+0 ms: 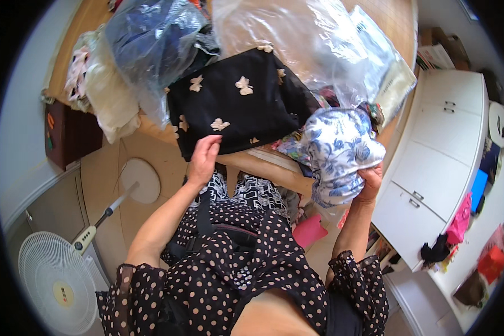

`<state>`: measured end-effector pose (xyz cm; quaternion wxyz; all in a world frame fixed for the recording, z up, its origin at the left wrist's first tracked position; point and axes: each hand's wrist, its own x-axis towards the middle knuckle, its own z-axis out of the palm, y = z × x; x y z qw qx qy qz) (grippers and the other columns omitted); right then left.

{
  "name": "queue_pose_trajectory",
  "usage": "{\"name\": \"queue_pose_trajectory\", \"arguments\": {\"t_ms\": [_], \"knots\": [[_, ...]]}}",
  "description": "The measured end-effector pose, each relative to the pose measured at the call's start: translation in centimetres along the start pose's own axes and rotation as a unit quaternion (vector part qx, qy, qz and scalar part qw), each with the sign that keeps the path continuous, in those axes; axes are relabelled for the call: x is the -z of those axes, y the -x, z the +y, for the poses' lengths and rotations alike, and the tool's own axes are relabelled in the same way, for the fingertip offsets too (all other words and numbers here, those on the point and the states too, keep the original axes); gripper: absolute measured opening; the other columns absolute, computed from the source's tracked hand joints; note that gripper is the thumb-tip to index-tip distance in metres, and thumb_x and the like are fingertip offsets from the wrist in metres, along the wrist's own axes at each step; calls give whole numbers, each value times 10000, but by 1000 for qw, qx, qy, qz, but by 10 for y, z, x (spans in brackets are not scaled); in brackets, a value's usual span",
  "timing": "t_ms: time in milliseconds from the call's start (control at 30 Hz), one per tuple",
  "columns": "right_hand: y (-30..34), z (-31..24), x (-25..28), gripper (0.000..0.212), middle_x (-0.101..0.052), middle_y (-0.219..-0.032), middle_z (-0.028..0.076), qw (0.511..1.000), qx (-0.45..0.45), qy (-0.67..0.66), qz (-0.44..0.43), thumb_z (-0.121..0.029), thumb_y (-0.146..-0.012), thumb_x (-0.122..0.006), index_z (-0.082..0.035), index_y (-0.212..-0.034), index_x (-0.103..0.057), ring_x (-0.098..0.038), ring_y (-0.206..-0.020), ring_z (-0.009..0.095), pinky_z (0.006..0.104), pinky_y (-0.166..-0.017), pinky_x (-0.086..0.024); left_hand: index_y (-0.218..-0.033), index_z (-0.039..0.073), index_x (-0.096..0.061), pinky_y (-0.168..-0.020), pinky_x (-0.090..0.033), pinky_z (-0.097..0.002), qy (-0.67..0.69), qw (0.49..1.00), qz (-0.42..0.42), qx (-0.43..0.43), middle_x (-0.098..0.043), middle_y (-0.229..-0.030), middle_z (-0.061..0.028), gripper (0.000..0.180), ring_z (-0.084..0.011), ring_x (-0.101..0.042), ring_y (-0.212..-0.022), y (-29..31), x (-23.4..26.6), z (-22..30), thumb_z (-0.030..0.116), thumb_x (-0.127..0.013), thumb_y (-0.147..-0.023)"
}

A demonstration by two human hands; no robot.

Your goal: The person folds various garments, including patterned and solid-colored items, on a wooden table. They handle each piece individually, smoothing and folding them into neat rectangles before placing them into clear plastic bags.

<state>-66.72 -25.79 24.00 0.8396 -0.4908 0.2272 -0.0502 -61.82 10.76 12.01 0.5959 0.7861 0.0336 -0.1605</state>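
Note:
A folded black fabric (pixel 246 106) with pale butterfly shapes lies at the near edge of the table. My left hand (pixel 205 158) is at its front edge with fingers stretched out, touching or just over the cloth; it grips nothing. On the right, a white cloth (pixel 341 148) with blue flowers is bunched in my right hand (pixel 371 180), thumb on top and the other fingers hidden beneath. Part of this cloth covers colourful fabrics (pixel 294 147) at the table edge.
Clear plastic bags (pixel 297 33) spread across the wooden table (pixel 395 14). A bag of dark cloth (pixel 151 42) and cream fabric (pixel 109 98) lie at left. A standing fan (pixel 59 285) is at lower left; a white cabinet (pixel 431 151) stands right.

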Motion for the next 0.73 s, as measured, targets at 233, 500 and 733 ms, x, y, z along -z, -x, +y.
{"name": "queue_pose_trajectory", "arguments": {"t_ms": [233,500,733], "knots": [[-73,9,-106,401,-578,-1116,127,748,143,496,-417,-69,-640,-679,-37,-1031,-596,-548,-1024,281,375,-890,-424,-1265,26,-417,-883,-418,-320,344,900,75,259,-510,-1198,-86,595,-196,-505,-1106,-39,7,32,510,-304,-938],[-74,142,-5,495,-603,-1050,121,920,-109,376,-23,-171,-745,-687,20,-1170,-518,-583,-897,178,296,-769,-468,-1274,94,-449,-1028,-343,-397,599,775,90,182,-501,-1272,-69,405,-236,-464,-1172,-65,39,-78,312,-356,-945],[-84,177,-5,697,-488,-1266,104,891,-288,329,125,-289,-768,-698,-79,-1342,-364,-508,-1091,192,383,-864,-438,-1263,101,-470,-1037,-302,-486,486,838,55,244,-492,-1279,-120,580,-279,-459,-1180,-53,66,-122,485,-530,-832]]}}
